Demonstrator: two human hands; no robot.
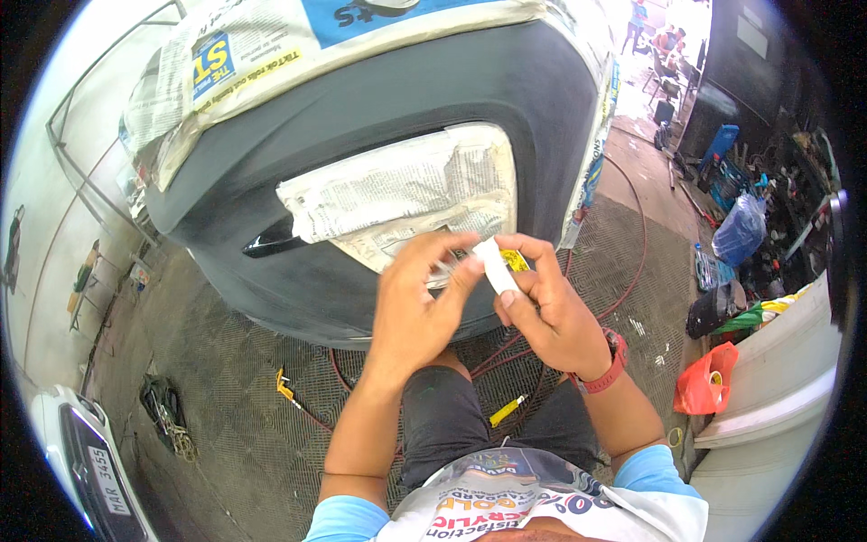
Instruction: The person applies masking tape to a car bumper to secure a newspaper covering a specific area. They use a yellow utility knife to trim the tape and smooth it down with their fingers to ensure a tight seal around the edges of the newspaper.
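From where I stand, I see a roll [498, 271] of white tape between the two hands, in front of the bumper [555, 117], near the lower right corner of the paper [406, 181] that covers its middle. How much space is between roll and bumper, I cannot tell.

The right hand [555, 312] holds the roll, with the thumb on the white outer band and the fingers curled around the far side. The left hand [415, 303] has thumb and forefinger brought narrow, close by the upper left edge of the roll; it is a little blurred, so I cannot tell if it pinches the tape end or only touches.

In my judgement the roll is light and quite firm, because the tape is wound around a core, yellow inside. One loose strip would be soft and thin, probably easy to tear, and sticky on one face, so it may fold on itself. The good hold is around the rim, as the right hand does, with the free end taken flat by two fingertips. The paper looks thin and wrinkled; a hard pull could rip it.
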